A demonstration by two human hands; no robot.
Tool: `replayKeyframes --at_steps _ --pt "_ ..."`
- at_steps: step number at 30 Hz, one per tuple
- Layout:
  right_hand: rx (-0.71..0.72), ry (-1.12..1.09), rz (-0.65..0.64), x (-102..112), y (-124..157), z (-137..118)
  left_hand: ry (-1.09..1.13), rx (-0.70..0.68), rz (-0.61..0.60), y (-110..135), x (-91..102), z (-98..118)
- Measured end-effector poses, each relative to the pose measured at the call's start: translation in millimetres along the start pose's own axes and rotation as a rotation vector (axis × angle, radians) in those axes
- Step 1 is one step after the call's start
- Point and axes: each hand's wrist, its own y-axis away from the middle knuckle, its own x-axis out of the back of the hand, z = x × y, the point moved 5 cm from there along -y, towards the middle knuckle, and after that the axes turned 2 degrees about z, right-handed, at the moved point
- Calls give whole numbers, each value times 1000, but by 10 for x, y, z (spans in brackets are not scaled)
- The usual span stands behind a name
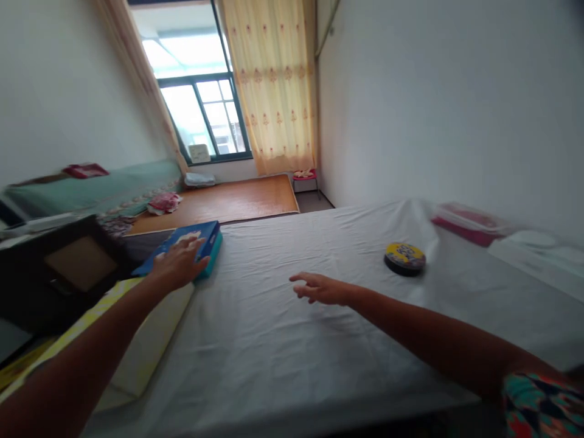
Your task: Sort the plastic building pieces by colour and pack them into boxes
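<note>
My left hand (pixel 179 264) is over the near part of a blue box (pixel 210 238) with teal sides, fingers spread; whether it touches the lid I cannot tell. Under my left forearm lies a pale yellow-and-white bag or box (pixel 159 328). My right hand (pixel 319 288) hovers above the middle of the white cloth (pixel 274 353), its fingers apart and holding nothing. To the right of it sits a round, flat tin (pixel 405 258) with a yellow printed top and a black side.
Along the right wall are a pink container with a clear lid (pixel 469 224) and a white box (pixel 529 258). A dark cabinet (pixel 31 283) stands at the left. Beyond the table are a brown mat-covered bed (pixel 237 199), a small pink stool (pixel 304 175), and a curtained window.
</note>
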Motion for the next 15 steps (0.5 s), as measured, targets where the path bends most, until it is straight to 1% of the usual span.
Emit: replayKeyframes --at_steps 1,4,6,8,10,12,13,15 --pt "6 0 51 239 152 38 -11 -72 -8 -35 -26 302" --pt "8 -18 234 976 640 176 21 -220 -43 -117 -144 1143" --pt "-25 -34 395 1512 980 312 53 -316 -75 -134 -237 1661" --pt "-77 -33 590 2099 1334 471 76 -395 -121 -108 -333 2122" --pt "-124 45 790 2725 1709 615 95 -468 -165 -46 -413 2515" --pt "-175 260 953 3351 2093 721 103 -530 -198 34 -467 2824" --pt "-226 408 1008 3648 2276 772 102 -557 -210 74 -483 2944" --pt "-394 711 1038 4186 2591 905 95 -601 -222 141 -496 3117"
